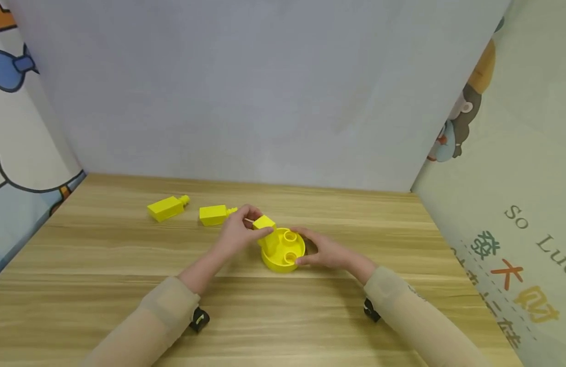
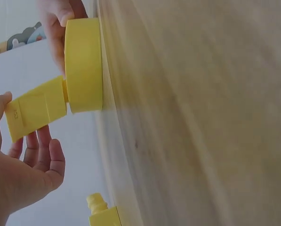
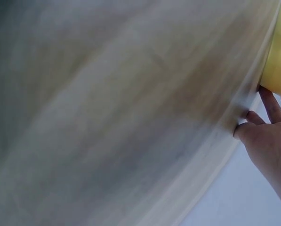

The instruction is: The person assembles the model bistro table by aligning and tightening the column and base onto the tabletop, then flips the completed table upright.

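My left hand pinches a yellow block between thumb and fingers. This block stands slightly tilted at the left side of a round yellow base, its narrow lower end at the base's top in the left wrist view, where the block shows a flat tapered side. Two ring-shaped sockets are visible inside the base's raised rim. From the right, my right hand grips the rim with thumb and fingers spread around it. The right wrist view catches only part of the base beside those fingers.
Two more yellow blocks with threaded pegs lie on their sides on the wooden table: one block just left of my left hand, another block farther left. A pale wall rises behind the table, with printed cloth at both sides.
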{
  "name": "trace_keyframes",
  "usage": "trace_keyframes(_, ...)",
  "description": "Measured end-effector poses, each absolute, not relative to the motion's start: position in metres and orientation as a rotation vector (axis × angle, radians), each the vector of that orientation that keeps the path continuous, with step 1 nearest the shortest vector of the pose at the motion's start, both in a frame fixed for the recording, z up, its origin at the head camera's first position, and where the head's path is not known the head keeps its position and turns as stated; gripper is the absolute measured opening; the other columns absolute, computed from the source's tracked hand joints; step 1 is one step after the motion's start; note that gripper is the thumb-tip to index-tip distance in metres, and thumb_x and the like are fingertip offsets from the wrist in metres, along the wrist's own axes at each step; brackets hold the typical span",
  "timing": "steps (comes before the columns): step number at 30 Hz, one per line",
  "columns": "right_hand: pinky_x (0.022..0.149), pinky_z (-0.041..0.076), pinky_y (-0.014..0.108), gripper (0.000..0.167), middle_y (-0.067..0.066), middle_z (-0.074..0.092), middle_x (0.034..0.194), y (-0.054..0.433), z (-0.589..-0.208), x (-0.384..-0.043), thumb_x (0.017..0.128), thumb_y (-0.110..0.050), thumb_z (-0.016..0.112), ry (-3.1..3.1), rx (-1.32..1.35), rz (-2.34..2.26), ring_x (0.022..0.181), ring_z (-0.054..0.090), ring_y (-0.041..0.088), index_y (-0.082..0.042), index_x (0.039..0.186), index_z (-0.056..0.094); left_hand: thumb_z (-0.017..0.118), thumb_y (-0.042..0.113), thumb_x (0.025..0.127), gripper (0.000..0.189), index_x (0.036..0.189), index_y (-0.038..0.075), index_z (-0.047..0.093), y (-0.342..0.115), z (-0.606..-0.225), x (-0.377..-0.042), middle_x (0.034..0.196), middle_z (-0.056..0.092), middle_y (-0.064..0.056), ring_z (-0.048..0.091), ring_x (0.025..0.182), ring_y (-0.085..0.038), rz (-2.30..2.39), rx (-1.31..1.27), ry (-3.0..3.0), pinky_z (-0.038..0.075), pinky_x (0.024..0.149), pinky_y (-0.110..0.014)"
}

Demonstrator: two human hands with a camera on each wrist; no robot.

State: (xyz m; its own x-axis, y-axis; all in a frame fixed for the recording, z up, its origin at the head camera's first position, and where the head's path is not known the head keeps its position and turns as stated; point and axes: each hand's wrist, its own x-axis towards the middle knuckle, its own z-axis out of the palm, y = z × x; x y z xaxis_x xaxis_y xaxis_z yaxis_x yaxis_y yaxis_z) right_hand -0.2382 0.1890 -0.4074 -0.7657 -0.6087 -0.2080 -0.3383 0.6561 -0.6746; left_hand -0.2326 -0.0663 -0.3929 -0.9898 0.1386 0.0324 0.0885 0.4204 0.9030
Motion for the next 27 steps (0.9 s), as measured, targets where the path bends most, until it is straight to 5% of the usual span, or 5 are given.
trace_keyframes(7, 0.114, 0.018, 0.05, 0.081, 0.007, 0.029, 0.153, 0.189, -0.407, -0.239, 0.083, -0.039, 0.07, 2.443, -0.734, -0.893, 0.14, 0.025, 0.027, -0.021, 0.149, 0.027, 0.072, 0.028, 0.084, 0.039, 0.119, 0.012, 0.062, -0.073, -0.391, -0.243, 0.115, 0.063, -0.005, 0.059, 0.095, -0.021, 1.567, 0.473, 2.55, 0.052, 0.081, -0.033)
trace_keyframes(14, 0.114, 0.017, 0.051, 0.081, 0.007, 0.028, 0.153, 0.191, -0.409, -0.24, 0.083, -0.04, 0.07, 2.439, -0.729, -0.901, 0.141, 0.024, 0.028, -0.022, 0.149, 0.027, 0.054, 0.02, 0.097, 0.037, 0.132, 0.007, 0.054, -0.076, -0.389, -0.251, 0.129, 0.057, -0.009, 0.054, 0.108, -0.023, 1.445, 0.791, 2.44, 0.047, 0.091, -0.042)
trace_keyframes(23, 0.114, 0.017, 0.05, 0.081, 0.006, 0.027, 0.154, 0.191, -0.411, -0.241, 0.084, -0.039, 0.07, 2.434, -0.735, -0.908, 0.141, 0.024, 0.027, -0.022, 0.149, 0.026, 0.048, 0.014, 0.099, 0.039, 0.138, 0.009, 0.046, -0.073, -0.39, -0.251, 0.135, 0.051, -0.009, 0.051, 0.117, -0.026, 1.43, 0.79, 2.402, 0.044, 0.098, -0.044)
trace_keyframes(27, 0.114, 0.017, 0.05, 0.081, 0.005, 0.027, 0.154, 0.191, -0.413, -0.241, 0.083, -0.041, 0.07, 2.439, -0.741, -0.894, 0.141, 0.024, 0.026, -0.024, 0.149, 0.026, 0.053, 0.026, 0.097, 0.047, 0.14, 0.012, 0.043, -0.071, -0.388, -0.246, 0.138, 0.049, -0.008, 0.049, 0.12, -0.028, 1.419, 0.671, 2.449, 0.043, 0.099, -0.045)
